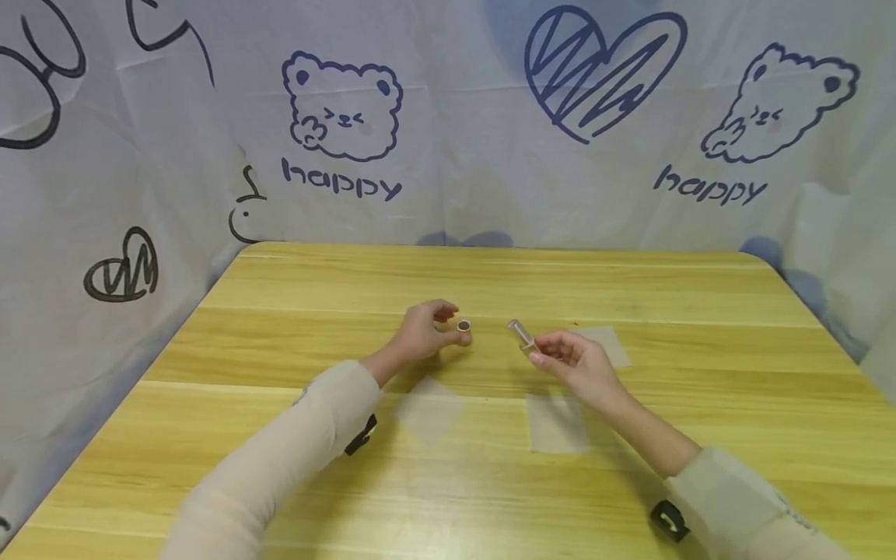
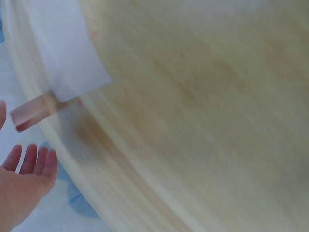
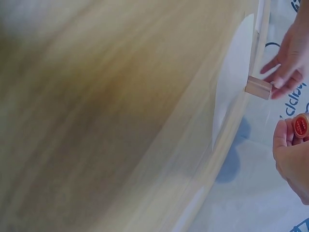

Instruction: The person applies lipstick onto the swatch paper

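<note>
A small rose-gold, cylindrical lipstick cap [image 1: 464,327] stands upright on the table, its dark opening facing up. My left hand [image 1: 425,330] curves loosely around it; in the left wrist view, the fingers [image 2: 39,162] are spread apart from the cap [image 2: 34,112]. To the right, my right hand [image 1: 577,364] pinches a lipstick tube [image 1: 521,333] above the table, its pale, see-through end tilted up and leftward. The right wrist view shows the tube's round red base [image 3: 301,125] beside the palm. Any contact of the left thumb with the cap is hard to tell.
Three pale square sheets lie on the wooden table [image 1: 280,311]: one front left [image 1: 428,410], one front right [image 1: 558,426], one behind the right hand [image 1: 610,344]. A white cloth with drawings [image 1: 455,171] hangs behind the table and along its left side.
</note>
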The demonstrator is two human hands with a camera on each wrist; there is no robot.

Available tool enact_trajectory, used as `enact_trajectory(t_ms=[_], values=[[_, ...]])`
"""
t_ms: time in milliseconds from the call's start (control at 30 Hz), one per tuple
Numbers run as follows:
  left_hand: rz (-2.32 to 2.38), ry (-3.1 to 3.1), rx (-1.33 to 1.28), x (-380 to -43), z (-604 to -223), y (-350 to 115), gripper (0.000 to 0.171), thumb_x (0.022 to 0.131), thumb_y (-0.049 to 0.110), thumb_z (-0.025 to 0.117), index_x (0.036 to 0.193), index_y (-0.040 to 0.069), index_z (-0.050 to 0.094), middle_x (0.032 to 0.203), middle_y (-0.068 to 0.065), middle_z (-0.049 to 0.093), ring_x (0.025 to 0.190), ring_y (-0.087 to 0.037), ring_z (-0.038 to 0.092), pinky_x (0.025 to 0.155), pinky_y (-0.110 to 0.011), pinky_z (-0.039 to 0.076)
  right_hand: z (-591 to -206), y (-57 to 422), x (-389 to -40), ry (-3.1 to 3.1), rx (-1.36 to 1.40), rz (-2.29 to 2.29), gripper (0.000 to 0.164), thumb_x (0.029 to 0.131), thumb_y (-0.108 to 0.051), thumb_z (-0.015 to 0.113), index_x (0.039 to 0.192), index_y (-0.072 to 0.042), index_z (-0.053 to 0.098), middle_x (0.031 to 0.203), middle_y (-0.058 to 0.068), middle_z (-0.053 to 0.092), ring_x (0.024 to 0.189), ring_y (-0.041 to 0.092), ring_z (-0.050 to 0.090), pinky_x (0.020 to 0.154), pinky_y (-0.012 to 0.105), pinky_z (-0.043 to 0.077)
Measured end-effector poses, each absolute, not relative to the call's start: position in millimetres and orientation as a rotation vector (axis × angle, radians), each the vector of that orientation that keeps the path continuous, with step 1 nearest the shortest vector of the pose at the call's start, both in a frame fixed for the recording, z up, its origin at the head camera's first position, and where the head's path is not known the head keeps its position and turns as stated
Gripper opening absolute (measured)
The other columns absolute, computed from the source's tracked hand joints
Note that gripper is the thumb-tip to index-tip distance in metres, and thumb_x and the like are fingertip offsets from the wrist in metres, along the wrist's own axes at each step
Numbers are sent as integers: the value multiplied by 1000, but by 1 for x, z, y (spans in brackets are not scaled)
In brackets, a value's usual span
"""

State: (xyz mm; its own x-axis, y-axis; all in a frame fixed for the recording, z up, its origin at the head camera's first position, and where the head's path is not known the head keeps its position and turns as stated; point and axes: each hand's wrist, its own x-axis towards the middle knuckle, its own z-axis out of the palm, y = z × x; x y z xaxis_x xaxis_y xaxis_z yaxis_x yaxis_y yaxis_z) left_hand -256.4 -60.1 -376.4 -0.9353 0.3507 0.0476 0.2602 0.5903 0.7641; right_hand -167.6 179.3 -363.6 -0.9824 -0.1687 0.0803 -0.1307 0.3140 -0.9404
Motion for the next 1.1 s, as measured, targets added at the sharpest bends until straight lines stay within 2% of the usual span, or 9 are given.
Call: enact_trajectory(t_ms=[100,267,533,867,1100], values=[[1327,2758,544,-250,-367,-61,50,81,24,72,122,-1,56,124,-18,57,115,-32,53,96,-43,47,-363,178,-167,2516,-295,-1805,30,87,-7,63,111,10,56,103,23,64,80,-1,60,75,20,53],[1510,2823,580,-236,-353,-58,41,86,23,67,119,0,59,121,-16,59,111,-30,56,91,-42,50,-362,174,-165,2505,-317,-1826,29,87,-5,62,110,12,56,104,24,64,81,-1,60,76,16,51],[1827,2631,599,-212,-346,-52,36,86,18,67,116,-1,61,118,-16,62,109,-29,59,91,-42,51,-360,166,-161,2483,-313,-1838,30,87,-5,63,110,11,57,105,25,64,81,-2,60,77,16,51],[1945,2486,549,-199,-349,-47,31,85,12,67,111,-4,62,112,-20,63,104,-29,61,89,-38,53,-363,155,-155,2449,-265,-1874,29,86,-5,63,109,11,57,103,24,64,81,-1,60,77,16,52],[1978,2369,513,-187,-355,-42,32,83,9,69,110,-7,63,108,-20,66,100,-28,64,83,-28,55,-368,148,-151,2353,-266,-1914,30,88,-5,61,110,14,56,98,17,66,81,0,61,77,17,53]])
